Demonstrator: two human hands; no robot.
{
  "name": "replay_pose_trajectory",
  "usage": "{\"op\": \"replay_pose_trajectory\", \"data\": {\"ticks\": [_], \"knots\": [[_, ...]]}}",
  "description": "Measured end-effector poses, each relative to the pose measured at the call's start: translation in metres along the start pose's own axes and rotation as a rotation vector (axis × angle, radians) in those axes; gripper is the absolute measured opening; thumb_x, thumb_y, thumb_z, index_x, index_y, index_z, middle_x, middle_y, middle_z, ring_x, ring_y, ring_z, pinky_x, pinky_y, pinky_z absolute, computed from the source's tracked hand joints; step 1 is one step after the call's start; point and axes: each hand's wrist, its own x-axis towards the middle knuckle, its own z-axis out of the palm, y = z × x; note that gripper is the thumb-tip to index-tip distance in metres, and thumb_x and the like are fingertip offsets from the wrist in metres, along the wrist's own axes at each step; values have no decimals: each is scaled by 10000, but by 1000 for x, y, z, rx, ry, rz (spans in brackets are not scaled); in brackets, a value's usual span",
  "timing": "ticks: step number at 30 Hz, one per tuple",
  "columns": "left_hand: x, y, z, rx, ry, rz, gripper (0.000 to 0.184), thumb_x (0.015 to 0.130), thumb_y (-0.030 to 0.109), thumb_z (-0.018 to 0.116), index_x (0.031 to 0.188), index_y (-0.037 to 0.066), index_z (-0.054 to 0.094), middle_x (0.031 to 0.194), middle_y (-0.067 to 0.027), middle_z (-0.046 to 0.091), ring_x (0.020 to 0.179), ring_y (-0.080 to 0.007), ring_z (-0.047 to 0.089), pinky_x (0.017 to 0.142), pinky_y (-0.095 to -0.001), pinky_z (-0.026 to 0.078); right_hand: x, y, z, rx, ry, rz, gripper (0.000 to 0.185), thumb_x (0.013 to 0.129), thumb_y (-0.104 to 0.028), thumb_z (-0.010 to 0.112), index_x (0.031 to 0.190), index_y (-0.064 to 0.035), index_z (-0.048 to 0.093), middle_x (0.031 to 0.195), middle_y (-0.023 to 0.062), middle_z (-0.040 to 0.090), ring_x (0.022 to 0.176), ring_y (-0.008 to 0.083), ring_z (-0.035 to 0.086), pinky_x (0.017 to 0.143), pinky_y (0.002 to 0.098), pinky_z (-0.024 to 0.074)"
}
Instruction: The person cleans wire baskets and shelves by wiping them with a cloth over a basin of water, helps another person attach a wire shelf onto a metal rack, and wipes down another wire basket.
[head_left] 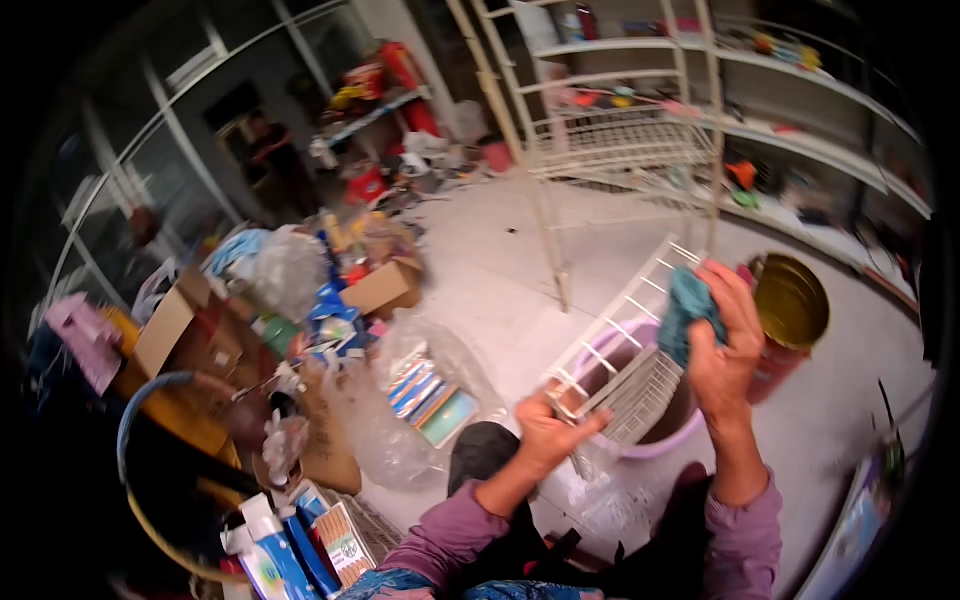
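A white wire basket point(622, 303) is tilted over a pinkish-purple bucket point(655, 447) on the floor. My left hand point(552, 432) grips the basket's near left corner, fingers wrapped over the wire. In my right hand point(730, 350) is a bunched teal cloth point(690, 312), pressed against the basket's upper right end. What the bucket holds is mostly hidden behind the basket. Wet-looking marks point(605, 500) show on the floor just in front of the bucket.
Right of the bucket stands a reddish bucket with a yellowish inside point(790, 300). A cream wire rack point(620, 150) stands ahead, before white shelves point(800, 150). Cardboard boxes point(200, 330), plastic bags point(285, 270) and packaged goods point(425, 395) crowd the left. Another person point(272, 150) is far back.
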Motion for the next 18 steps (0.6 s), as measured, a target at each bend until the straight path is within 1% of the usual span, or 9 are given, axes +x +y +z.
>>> {"op": "replay_pose_trajectory", "data": {"ticks": [1,2,4,16,18], "knots": [[-2,-3,1,-92,-35,-17,449,633,-30,794,597,118,372,586,44,423,509,-49,349,465,-230,301,-3,2,-1,-24,-21,3,428,650,81,458,1038,15,625,1104,188,594,981,325,597,871,354,458],[-3,1,3,-100,-28,-61,447,647,-26,792,614,117,369,583,49,424,518,-40,363,469,-219,298,-6,2,-1,-17,-43,47,430,654,82,452,1045,19,620,1121,184,587,1006,319,587,895,356,444],[-3,1,4,-113,-14,-69,438,656,-20,791,619,116,376,584,57,427,532,-29,378,473,-210,298,-10,3,-3,9,-70,66,436,659,84,441,1054,20,615,1130,180,583,1024,311,579,906,355,437],[-3,4,7,-103,-13,-51,420,646,23,818,630,106,407,594,60,440,550,-25,378,480,-203,300,-11,9,-8,13,-125,87,453,662,91,425,1079,36,595,1154,182,572,1067,317,557,950,364,408],[-5,3,5,-75,-47,-104,363,687,42,781,613,88,429,623,25,493,591,-50,441,532,-221,379,-11,10,-9,11,-138,84,452,670,88,432,1089,34,592,1160,183,569,1074,317,553,954,367,404]]}}
